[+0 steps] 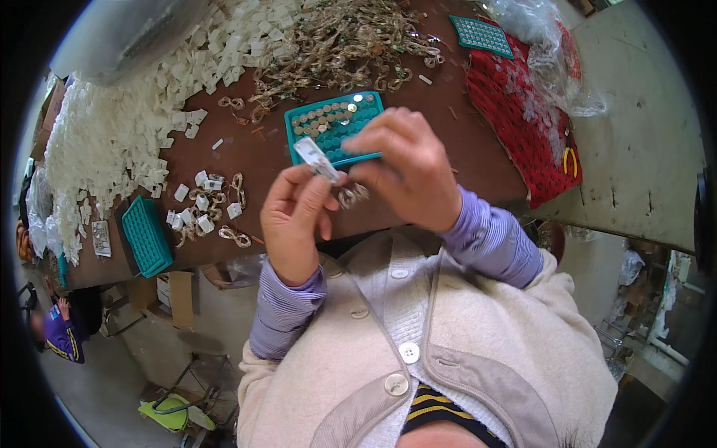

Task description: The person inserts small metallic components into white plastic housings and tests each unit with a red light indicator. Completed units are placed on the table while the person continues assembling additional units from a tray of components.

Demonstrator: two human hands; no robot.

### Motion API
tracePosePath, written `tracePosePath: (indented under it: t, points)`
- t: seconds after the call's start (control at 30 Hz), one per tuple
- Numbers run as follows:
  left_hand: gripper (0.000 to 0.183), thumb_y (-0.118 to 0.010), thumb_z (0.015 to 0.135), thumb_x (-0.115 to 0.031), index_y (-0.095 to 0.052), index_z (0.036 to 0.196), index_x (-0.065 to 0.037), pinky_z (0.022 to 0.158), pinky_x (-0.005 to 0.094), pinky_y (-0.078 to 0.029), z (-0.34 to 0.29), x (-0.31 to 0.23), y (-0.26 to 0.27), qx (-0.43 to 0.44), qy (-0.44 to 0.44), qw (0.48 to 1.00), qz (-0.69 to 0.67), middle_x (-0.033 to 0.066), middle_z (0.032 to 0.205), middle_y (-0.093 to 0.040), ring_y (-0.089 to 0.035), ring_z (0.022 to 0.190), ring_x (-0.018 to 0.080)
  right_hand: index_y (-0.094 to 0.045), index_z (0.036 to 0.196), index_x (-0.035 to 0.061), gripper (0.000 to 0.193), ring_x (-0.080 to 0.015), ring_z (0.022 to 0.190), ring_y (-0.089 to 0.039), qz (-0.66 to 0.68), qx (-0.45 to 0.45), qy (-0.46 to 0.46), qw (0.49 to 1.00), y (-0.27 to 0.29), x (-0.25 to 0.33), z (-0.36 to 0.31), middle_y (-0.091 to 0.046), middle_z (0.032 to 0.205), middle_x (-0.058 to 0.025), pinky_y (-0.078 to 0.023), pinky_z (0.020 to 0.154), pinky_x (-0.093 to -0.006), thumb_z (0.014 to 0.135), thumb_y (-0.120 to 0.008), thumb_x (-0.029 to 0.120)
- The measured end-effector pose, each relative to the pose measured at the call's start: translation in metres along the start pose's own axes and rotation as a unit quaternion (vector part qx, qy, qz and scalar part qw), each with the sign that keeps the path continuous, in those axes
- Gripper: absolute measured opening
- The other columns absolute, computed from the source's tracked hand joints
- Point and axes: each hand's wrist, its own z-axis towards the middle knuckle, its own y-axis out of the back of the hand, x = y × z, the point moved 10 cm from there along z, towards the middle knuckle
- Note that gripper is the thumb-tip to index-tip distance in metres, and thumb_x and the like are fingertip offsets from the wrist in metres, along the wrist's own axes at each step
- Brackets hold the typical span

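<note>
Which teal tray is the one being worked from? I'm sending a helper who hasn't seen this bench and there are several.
On the brown table, look just beyond the person's raised right hand. The teal tray lies flat there, partly hidden by the fingers. Unlike the teal tray at the left edge, its pockets hold small round metal pieces.

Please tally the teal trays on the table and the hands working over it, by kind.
Teal trays: 3, one by the hands, one at the far edge, one at the left
Hands: 2, left hand and right hand, both on a small white tag
Total: 5
</note>
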Motion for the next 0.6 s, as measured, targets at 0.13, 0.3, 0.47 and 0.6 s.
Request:
tracePosePath:
  t: [0.13, 0.3, 0.47, 0.6]
  points:
    - [0.027, -0.064, 0.112, -0.017, -0.065, 0.131, 0.002, 0.051, 0.0167, -0.048, 0.018, -0.011, 0.016, 0.009, -0.02, 0.998, -0.058, 0.0167, 0.117, -0.079, -0.065, 0.08, 0.0057, -0.077, 0.099, 0.0122, 0.014, -0.0293, 0.092, -0.065, -0.075, 0.011, 0.011, 0.997, -0.015, -0.043, 0.032, -0.066, 0.095, -0.0057, -0.051, 0.084, -0.0421, 0.086, -0.081, 0.011]
    - [0.031, -0.061, 0.113, -0.017, -0.065, 0.136, 0.004, 0.046, 0.0148, -0.044, 0.024, -0.002, 0.016, 0.02, 0.004, 0.995, -0.096, 0.0175, 0.117, -0.079, -0.066, 0.078, 0.0052, -0.072, 0.091, 0.0088, 0.011, -0.03, 0.091, -0.063, -0.131, 0.051, 0.071, 0.988, -0.035, -0.045, 0.032, -0.063, 0.093, -0.0068, -0.052, 0.085, -0.0431, 0.085, -0.08, 0.009]
    - [0.029, -0.06, 0.114, -0.017, -0.065, 0.135, 0.003, 0.046, 0.0163, -0.047, 0.024, 0.002, 0.013, 0.027, 0.011, 0.996, -0.089, 0.0177, 0.117, -0.078, -0.068, 0.079, 0.0063, -0.067, 0.094, 0.005, 0.012, -0.031, 0.088, -0.063, -0.107, 0.079, 0.071, 0.989, -0.039, -0.039, 0.027, -0.063, 0.094, -0.01, -0.056, 0.082, -0.0432, 0.085, -0.075, 0.004]
    - [0.03, -0.063, 0.113, -0.019, -0.066, 0.134, 0.001, 0.051, 0.0182, -0.053, 0.022, 0.004, 0.011, 0.028, 0.02, 0.995, -0.092, 0.0168, 0.117, -0.078, -0.071, 0.082, 0.0084, -0.067, 0.095, 0.0042, 0.013, -0.0314, 0.087, -0.063, -0.092, 0.089, 0.089, 0.988, -0.043, -0.038, 0.029, -0.063, 0.094, -0.0107, -0.057, 0.079, -0.0424, 0.083, -0.072, 0.003]
